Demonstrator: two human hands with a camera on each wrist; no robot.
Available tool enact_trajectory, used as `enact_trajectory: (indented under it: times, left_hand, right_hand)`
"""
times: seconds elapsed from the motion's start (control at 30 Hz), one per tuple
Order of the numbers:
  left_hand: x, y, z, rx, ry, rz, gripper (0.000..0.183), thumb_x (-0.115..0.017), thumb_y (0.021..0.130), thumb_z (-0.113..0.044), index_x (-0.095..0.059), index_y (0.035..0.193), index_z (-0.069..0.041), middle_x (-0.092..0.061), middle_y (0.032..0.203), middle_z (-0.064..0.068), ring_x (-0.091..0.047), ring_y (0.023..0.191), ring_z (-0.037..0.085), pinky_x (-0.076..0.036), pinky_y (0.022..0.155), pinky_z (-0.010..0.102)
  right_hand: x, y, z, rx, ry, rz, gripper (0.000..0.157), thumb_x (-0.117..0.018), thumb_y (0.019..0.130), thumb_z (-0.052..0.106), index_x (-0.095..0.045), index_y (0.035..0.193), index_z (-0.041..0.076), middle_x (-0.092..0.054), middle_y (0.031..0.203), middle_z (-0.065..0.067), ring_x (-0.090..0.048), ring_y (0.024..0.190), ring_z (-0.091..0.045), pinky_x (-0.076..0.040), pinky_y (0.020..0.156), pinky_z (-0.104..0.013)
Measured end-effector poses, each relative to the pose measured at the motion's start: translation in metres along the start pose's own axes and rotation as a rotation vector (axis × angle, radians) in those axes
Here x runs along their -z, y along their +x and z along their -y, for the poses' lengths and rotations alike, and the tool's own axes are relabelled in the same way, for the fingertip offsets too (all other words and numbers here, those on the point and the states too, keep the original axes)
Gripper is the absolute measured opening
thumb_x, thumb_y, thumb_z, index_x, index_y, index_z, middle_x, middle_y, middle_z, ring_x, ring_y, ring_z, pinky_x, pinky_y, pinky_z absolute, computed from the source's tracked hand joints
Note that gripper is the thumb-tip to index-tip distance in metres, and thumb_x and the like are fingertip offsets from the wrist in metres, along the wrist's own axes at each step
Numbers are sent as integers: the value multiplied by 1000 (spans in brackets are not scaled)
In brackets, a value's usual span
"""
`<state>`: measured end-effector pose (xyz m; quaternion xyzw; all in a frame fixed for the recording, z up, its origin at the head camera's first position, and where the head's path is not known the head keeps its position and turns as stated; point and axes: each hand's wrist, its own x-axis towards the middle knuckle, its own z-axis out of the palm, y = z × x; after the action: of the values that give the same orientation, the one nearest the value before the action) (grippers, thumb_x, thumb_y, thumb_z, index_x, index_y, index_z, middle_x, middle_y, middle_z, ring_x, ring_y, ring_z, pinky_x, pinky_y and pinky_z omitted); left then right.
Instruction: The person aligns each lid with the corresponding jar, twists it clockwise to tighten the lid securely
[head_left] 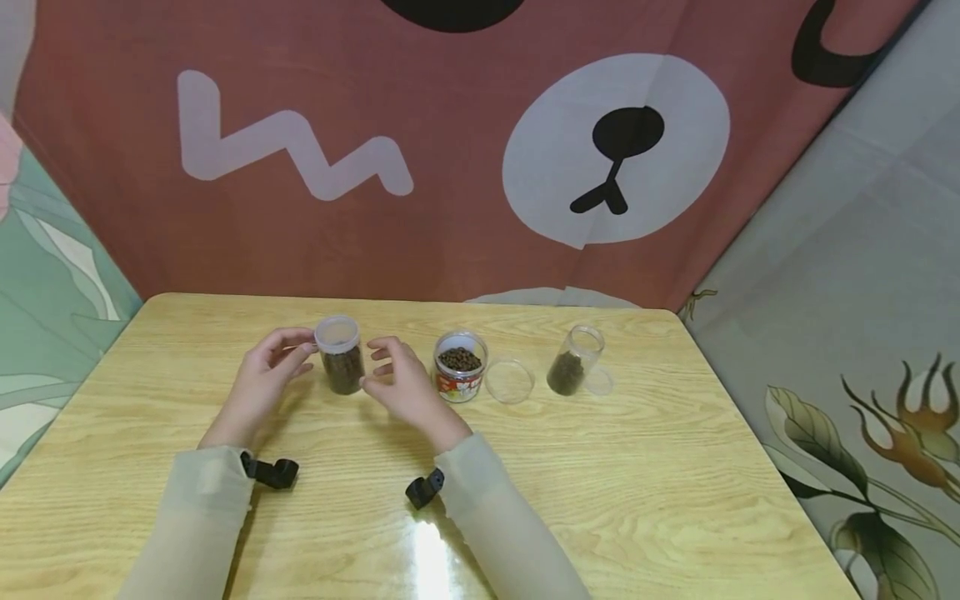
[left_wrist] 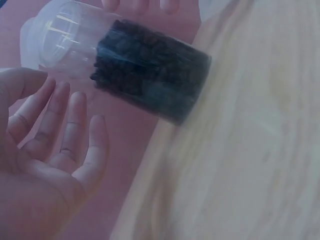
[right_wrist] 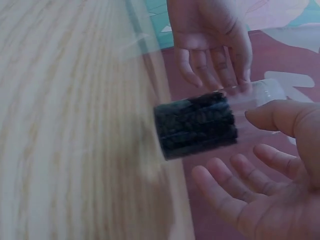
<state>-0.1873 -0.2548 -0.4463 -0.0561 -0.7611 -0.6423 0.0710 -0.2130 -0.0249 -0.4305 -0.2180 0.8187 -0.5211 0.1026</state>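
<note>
A clear plastic jar with a pale lid stands upright on the table, more than half full of dark pellets. On its left side is my left hand, fingers loosely extended, fingertips right at the rim. In the left wrist view a gap shows between most of those fingers and the jar. My right hand is on the other side, fingers spread and relaxed. Its thumb overlaps the jar in the right wrist view, while the other fingers stay apart from the wall. Neither hand grips it.
Right of the hands stands an uncovered jar with a colourful label, holding brown pellets. Beside it lies a clear round lid. Farther right is a clear jar with dark contents, a small translucent lid next to it. A printed cloth hangs behind the table.
</note>
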Motion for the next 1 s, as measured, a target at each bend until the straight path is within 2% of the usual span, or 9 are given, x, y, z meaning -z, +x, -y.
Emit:
enact_trajectory:
  times: [0.2,0.37,0.5,0.6,0.7,0.8,0.9,1.0]
  left_hand:
    - [1,1,-6,6,28,-21,37,-57,106,-29,-57,132,-3,-55,129,-5,-60,112,0,-54,89,17]
    - [-1,2,-12,-23,84,-25,40,-54,107,-28,-55,136,0,-52,136,3,-58,113,0,-53,89,15]
    - [-2,2,-20,-40,145,-65,40,-55,107,-27,-55,136,0,-52,138,5,-58,112,2,-52,88,14]
    - [-4,0,-27,-68,201,-95,38,-56,106,-28,-57,134,-2,-54,135,2,-56,113,1,-48,88,16]
    - [-8,-1,-33,-168,263,-142,31,-56,106,-22,-61,130,-2,-57,127,5,-53,113,0,-46,88,16]
    - [-13,-1,-39,-325,322,-218,22,-58,104,-8,-64,123,1,-59,122,11,-49,113,2,-46,89,14]
    - [-18,-3,-44,-486,370,-288,18,-59,98,6,-67,114,5,-61,121,19,-50,115,13,-44,91,15]
    - [-25,-4,-52,-598,398,-319,19,-61,93,12,-69,108,5,-62,120,22,-52,114,25,-42,90,24]
  right_hand:
    - [9,-6,8,46,-63,-19,48,-65,97,10,-50,142,11,-53,132,-9,-58,114,-22,-54,90,-24]
    - [23,-12,16,114,-108,-52,45,-64,99,10,-51,142,10,-53,133,-10,-57,118,-24,-54,98,-34]
    - [37,-19,19,160,-90,-90,42,-63,100,10,-53,141,8,-52,134,-11,-57,120,-26,-53,101,-39]
    - [47,-23,20,180,-58,-113,39,-62,101,9,-55,139,7,-50,135,-11,-56,121,-28,-53,100,-37]
    - [55,-26,20,204,-52,-140,34,-62,101,8,-58,135,6,-50,133,-12,-56,121,-28,-54,99,-35]
    - [64,-26,20,241,-70,-193,28,-62,101,7,-62,129,5,-52,130,-11,-58,119,-28,-55,96,-32]
    - [75,-26,16,260,-89,-260,24,-62,101,6,-64,125,5,-54,126,-11,-59,117,-28,-56,95,-31]
    - [86,-25,11,249,-90,-322,23,-62,99,4,-65,122,3,-55,124,-12,-59,116,-28,-56,95,-31]
